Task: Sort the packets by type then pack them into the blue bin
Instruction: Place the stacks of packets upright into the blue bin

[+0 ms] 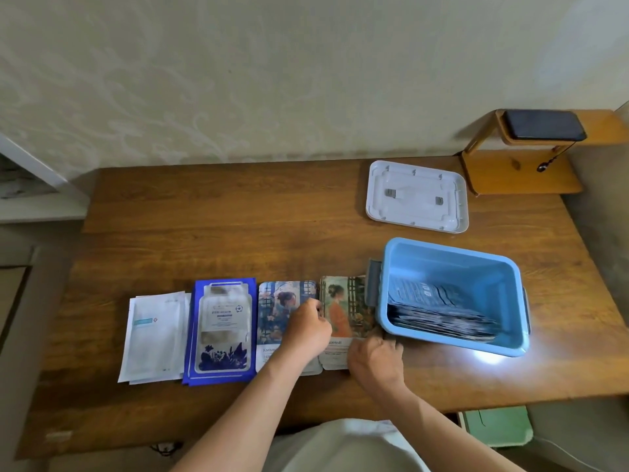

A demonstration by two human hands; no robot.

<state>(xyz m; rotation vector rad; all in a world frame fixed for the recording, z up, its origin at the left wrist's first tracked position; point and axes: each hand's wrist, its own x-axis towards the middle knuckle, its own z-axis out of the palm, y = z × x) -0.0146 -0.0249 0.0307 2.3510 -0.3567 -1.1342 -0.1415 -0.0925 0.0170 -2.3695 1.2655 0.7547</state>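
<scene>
Four packet piles [221, 335] lie in a row on the table [238, 216], left of the blue bin [510, 287]. I see the left hand [308, 327] and right hand [376, 361] gripping the orange-pictured pile [343, 311] just beside the bin, fingers curled on its edges.

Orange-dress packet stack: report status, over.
Left hand grips orange-dress packet stack at left edge, right hand at near corner. Stack flat beside blue plastic bin. Bin open, path clear.

Four flat stacks lie in one row, left to right: white packets [155, 338], dark blue packets [221, 332], blue-picture packets [275, 311], orange-picture packets [343, 308]. Blue bin [452, 253] stands open just right, with dark packets [439, 311] piled inside.
</scene>
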